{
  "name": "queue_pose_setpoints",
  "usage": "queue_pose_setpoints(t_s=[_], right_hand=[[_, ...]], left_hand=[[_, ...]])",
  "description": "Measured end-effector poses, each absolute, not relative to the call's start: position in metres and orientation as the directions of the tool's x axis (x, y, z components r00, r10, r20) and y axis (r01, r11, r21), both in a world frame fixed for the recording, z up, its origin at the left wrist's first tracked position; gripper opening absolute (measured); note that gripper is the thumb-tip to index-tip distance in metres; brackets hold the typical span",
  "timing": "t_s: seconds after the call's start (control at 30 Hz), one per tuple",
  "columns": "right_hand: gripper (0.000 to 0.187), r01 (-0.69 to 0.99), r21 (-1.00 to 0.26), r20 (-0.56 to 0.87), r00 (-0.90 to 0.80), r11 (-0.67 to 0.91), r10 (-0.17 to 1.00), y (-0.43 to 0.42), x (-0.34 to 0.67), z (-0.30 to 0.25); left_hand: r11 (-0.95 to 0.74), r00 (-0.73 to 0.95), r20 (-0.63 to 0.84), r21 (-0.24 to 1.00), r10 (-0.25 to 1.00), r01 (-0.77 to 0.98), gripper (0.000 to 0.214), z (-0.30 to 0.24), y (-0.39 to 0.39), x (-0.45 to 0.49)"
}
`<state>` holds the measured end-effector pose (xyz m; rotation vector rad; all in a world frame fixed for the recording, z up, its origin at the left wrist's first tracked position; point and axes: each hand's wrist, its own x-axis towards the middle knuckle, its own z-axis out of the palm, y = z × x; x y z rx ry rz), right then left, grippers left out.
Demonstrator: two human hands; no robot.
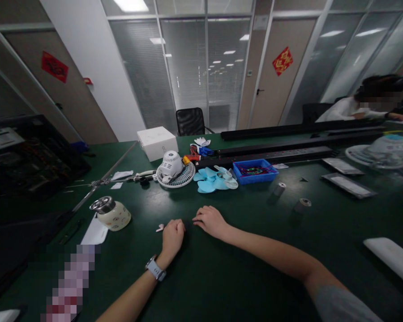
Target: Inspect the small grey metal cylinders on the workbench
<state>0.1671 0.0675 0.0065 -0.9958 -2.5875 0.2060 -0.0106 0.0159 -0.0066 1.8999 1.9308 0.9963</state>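
My left hand (173, 235), with a watch (155, 268) on its wrist, rests on the green table as a loose fist. Its curled fingers hide whatever is under them, if anything. Just left of it lies a small white piece shaped like an earbud (160, 228), apart from the hand. My right hand (211, 222) lies palm down a short way to the right, fingers stretched toward the left hand, holding nothing that shows. Beyond the hands are light blue fan blades (215, 180) and a white fan head on its round grille (176, 176).
A cream jar with a metal lid (116, 216) stands at left. Farther back are a white box (158, 142), a blue tray of wires (255, 172) and long black rails (272, 152). Two small metal cylinders (302, 205) stand at right. A person (345, 109) leans at the far right.
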Motion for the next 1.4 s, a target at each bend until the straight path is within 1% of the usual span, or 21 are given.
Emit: queue_pose_setpoints(t_s=[0.13,0.23,0.27,0.33,0.43,0.53,0.63,0.87,1.03,1.27,1.4], right_hand=[[0.019,0.615,-0.313,0.306,-0.656,0.724,0.689,0.069,0.191,0.017],[0.021,0.693,-0.319,0.348,-0.548,0.646,0.76,0.08,0.244,0.037],[0.023,0.746,-0.304,0.369,-0.481,0.592,0.795,0.086,0.268,0.045],[0.027,0.869,-0.243,0.419,-0.307,0.432,0.854,0.1,0.322,0.058],[0.031,0.975,-0.149,0.437,-0.084,0.164,0.896,0.115,0.397,0.07],[0.032,0.996,-0.065,0.341,0.073,-0.054,0.937,0.12,0.441,0.07],[0.035,0.982,-0.017,0.266,0.184,-0.187,0.946,0.12,0.454,0.063],[0.038,0.966,-0.075,0.203,0.257,-0.247,0.945,0.123,0.457,0.057],[0.041,0.962,-0.127,0.166,0.262,-0.243,0.951,0.122,0.457,0.063],[0.042,0.945,-0.091,0.127,0.323,-0.313,0.938,0.125,0.453,0.063],[0.046,0.952,-0.049,0.074,0.305,-0.302,0.949,0.123,0.451,0.068]], left_hand=[[-0.085,-0.108,0.27,0.616,0.957,0.783,0.033,-0.008,0.016,-0.01],[-0.085,-0.106,0.266,0.618,0.958,0.781,0.033,-0.009,0.016,-0.011],[-0.087,-0.103,0.265,0.62,0.959,0.78,0.033,-0.009,0.016,-0.011],[-0.095,-0.094,0.263,0.624,0.96,0.775,0.033,-0.01,0.016,-0.01],[-0.111,-0.075,0.258,0.635,0.963,0.764,0.032,-0.01,0.017,-0.01],[-0.121,-0.066,0.258,0.645,0.964,0.754,0.031,-0.011,0.017,-0.01],[-0.125,-0.065,0.261,0.649,0.963,0.751,0.031,-0.011,0.017,-0.01],[-0.143,-0.051,0.265,0.66,0.963,0.737,0.032,-0.014,0.016,-0.012],[-0.16,-0.037,0.269,0.674,0.963,0.721,0.031,-0.016,0.017,-0.013],[-0.155,-0.044,0.269,0.672,0.962,0.724,0.031,-0.016,0.017,-0.012],[-0.159,-0.034,0.264,0.675,0.964,0.721,0.032,-0.016,0.018,-0.012]])
